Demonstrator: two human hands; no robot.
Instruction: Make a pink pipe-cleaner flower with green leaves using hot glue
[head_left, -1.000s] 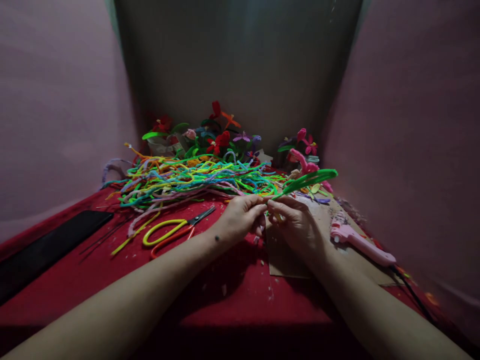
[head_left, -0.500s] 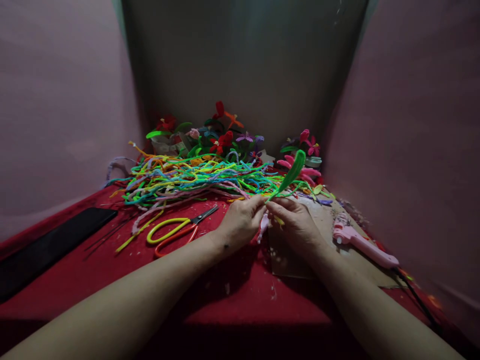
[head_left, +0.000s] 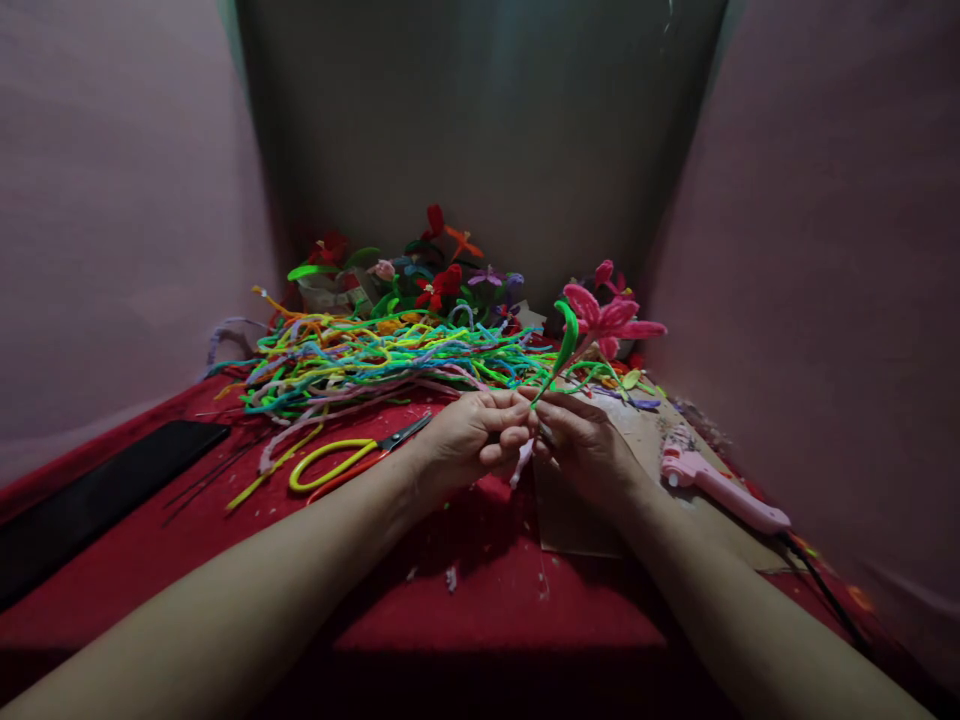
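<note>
A pink pipe-cleaner flower (head_left: 611, 318) with a green leaf (head_left: 567, 335) on its stem rises above my two hands, tilted up to the right. My left hand (head_left: 480, 432) pinches the stem's lower end between thumb and fingers. Close against it, my right hand (head_left: 586, 432) is closed on the same stem a little to the right. Fingers hide the exact spot where the stem is gripped. Below them a pale pink piece (head_left: 523, 462) shows between the hands. Scissors (head_left: 337, 464) with yellow and orange handles lie left of my left hand.
A heap of coloured pipe cleaners (head_left: 375, 350) spreads across the red cloth (head_left: 480, 610). Finished flowers (head_left: 442, 285) stand behind it. At right, a pink glue gun (head_left: 724, 490) with a black cord rests on cardboard (head_left: 577, 520). A black flat object (head_left: 112, 500) lies at left.
The pink flower has come into clear view above my hands, and the leaf has turned more upright and appears narrower. Both hands stay closed together, with the left fingers shifted.
</note>
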